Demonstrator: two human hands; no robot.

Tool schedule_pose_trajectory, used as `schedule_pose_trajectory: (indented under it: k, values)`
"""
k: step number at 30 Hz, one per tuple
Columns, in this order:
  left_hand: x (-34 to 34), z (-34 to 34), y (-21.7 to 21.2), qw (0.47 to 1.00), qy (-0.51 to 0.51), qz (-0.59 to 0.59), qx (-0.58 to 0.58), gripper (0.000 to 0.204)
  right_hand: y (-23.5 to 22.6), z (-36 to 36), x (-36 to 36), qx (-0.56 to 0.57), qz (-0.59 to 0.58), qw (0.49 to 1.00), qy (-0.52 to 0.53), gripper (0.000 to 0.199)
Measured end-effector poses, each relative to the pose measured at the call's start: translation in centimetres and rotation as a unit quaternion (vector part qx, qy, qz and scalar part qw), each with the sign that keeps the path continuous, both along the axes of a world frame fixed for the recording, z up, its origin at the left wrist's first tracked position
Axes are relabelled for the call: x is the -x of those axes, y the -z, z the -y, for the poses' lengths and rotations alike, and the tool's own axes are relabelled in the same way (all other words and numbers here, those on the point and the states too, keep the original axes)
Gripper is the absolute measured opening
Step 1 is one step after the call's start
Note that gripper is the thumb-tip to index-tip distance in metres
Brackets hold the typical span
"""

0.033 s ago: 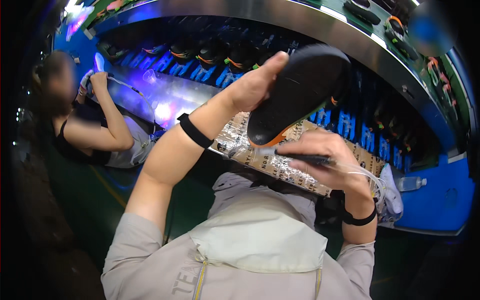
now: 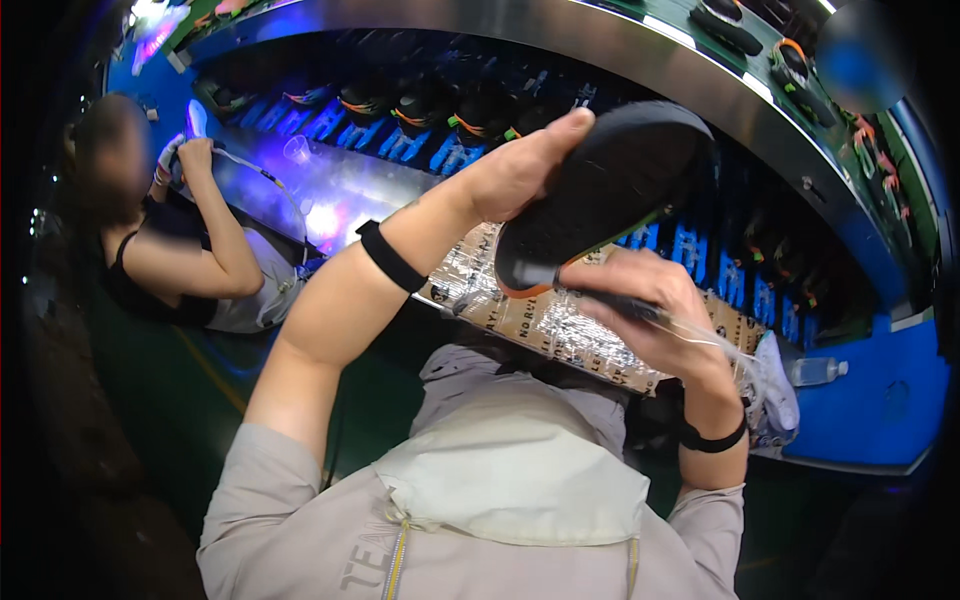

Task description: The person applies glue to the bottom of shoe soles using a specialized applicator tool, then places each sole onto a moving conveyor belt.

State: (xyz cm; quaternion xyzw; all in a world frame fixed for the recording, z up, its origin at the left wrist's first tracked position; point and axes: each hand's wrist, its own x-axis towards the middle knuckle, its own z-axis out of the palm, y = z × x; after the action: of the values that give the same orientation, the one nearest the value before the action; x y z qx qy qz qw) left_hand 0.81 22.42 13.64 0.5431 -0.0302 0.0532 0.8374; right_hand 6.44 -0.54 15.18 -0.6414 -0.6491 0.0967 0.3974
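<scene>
A black shoe sole (image 2: 625,185) with an orange and green edge is tilted up in front of me, its broad underside facing me. My left hand (image 2: 520,175) is closed round its left side, thumb up along the edge; the fingers behind it are hidden. In my right hand (image 2: 645,300) is a dark-handled brush (image 2: 615,300), with a clear tube (image 2: 715,340) running back from it past my wrist. The pale brush end, somewhat blurred, lies against the lower end of the sole.
Below my hands is a work surface covered in printed brown wrapping (image 2: 545,330). Behind it stand blue racks (image 2: 460,155) with several shoe parts, under a metal-edged conveyor (image 2: 600,30). A plastic bottle (image 2: 820,371) lies at right. At left a co-worker (image 2: 190,240) holds a lit shoe part.
The sole has shifted slightly to the right. The brush end has gone from just under the sole's lower edge up onto its lower end.
</scene>
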Motion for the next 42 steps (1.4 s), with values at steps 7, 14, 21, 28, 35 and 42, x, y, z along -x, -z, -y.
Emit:
schedule_pose_trajectory:
  k: [7, 14, 21, 28, 35, 42]
  values:
    - [-2.4, -0.1, -1.9, 0.946, 0.062, -0.127, -0.293, 0.092, -1.5, 0.1, -0.8, 0.112, 0.067, 0.987, -0.096, 0.037]
    - [-3.8, 0.1, -1.2, 0.898, 0.069, -0.131, -0.414, 0.091, -1.2, -0.9, -0.3, 0.098, 0.141, 0.981, -0.085, 0.035]
    - [0.3, -5.5, 5.3, 0.992, -0.124, -0.035, 0.011, 0.092, 0.0, 0.9, -1.5, -0.006, -0.014, 0.999, 0.046, 0.026]
    - [14.2, -8.8, 18.0, 0.937, 0.024, -0.136, 0.321, 0.111, 8.0, 3.5, -2.3, -0.079, -0.367, 0.892, 0.252, 0.018]
    - [15.8, 0.6, 22.2, 0.849, 0.037, -0.132, 0.51, 0.082, 12.6, 0.0, -0.3, -0.016, -0.431, 0.866, 0.253, 0.017]
    - [11.2, 6.3, 20.3, 0.848, -0.021, -0.083, 0.523, 0.083, 10.8, -4.8, -0.3, -0.019, -0.282, 0.911, 0.301, 0.02]
